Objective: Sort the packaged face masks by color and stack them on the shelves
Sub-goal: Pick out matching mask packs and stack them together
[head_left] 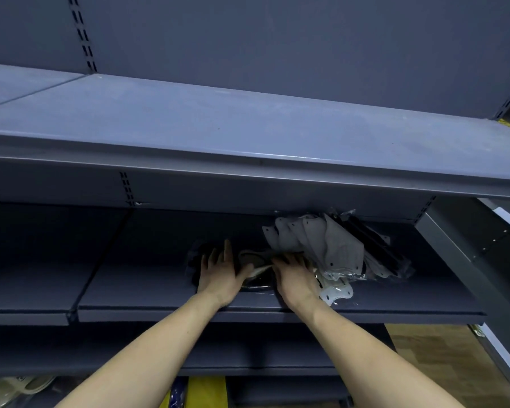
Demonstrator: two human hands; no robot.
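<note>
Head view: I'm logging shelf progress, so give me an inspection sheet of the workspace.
Surface: middle shelf, dark, holds all the masks.
Job's things: dark mask packs under both hands; grey mask packs fanned, leaning right; white mask pack at front edge.
Clutter: pale sandals on the bottom level.
Grips: left hand flat on dark packs; right hand fingers hidden among the packs.
Cables: nothing seen.
Surroundings: upper shelf, wooden floor.

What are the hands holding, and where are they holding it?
Both hands press a dark mask pack on the shelf: left hand at its left side, right hand at its right. Neither clearly grips it.
</note>
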